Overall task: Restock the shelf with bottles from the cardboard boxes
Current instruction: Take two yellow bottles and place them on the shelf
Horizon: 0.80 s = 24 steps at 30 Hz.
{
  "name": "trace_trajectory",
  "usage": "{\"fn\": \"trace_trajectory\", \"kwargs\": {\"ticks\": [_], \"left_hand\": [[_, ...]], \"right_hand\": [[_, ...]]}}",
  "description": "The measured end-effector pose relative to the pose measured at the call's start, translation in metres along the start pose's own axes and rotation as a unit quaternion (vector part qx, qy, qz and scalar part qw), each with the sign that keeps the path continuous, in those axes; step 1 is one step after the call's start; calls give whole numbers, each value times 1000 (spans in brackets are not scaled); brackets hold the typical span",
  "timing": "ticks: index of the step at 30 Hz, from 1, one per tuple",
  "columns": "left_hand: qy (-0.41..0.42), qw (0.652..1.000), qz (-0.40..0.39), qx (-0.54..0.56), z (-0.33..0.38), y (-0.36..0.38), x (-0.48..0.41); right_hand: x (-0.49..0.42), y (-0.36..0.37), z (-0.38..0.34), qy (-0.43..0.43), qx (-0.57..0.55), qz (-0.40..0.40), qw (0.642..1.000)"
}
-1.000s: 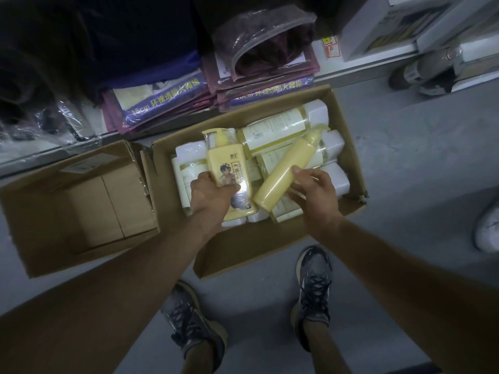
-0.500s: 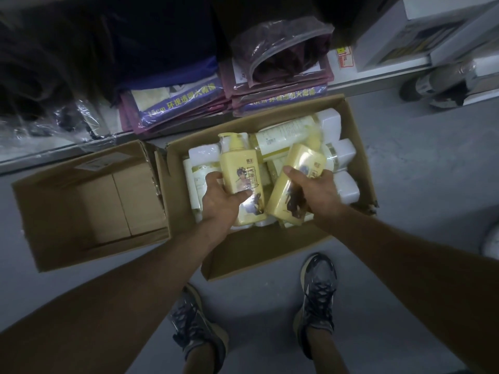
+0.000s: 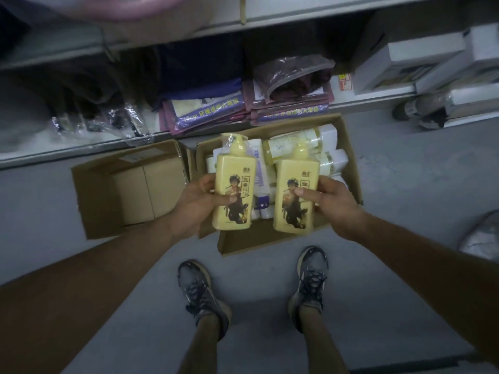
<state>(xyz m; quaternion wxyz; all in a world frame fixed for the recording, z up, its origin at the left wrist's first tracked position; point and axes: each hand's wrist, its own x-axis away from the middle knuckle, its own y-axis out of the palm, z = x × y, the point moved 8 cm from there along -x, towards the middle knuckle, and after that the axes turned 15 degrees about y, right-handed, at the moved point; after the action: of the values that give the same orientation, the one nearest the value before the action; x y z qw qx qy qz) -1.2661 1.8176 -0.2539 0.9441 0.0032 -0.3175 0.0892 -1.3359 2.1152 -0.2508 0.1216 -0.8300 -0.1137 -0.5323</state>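
We see the left hand (image 3: 195, 205) and right hand (image 3: 333, 205), fingers (image 3: 305, 192) clamped round the left bottle (image 3: 234, 184) and right bottle (image 3: 295, 184), labels up, the cardboard box (image 3: 270, 241) beneath the fingers; we judge them readied for the shelf (image 3: 297, 14) beyond.
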Motion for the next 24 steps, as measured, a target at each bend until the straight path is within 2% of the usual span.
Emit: {"fn": "trace_trajectory", "kwargs": {"ticks": [12,18,24], "left_hand": [[130,990,29,55,226,-82,163],[228,967,82,79,343,-135,267],[313,933,147,98,446,-186,382]], "right_hand": [[234,63,-191,-176,71,-107,976],[372,76,-271,-251,89,-132,955],[516,126,-334,-314,141,-164,924]]}}
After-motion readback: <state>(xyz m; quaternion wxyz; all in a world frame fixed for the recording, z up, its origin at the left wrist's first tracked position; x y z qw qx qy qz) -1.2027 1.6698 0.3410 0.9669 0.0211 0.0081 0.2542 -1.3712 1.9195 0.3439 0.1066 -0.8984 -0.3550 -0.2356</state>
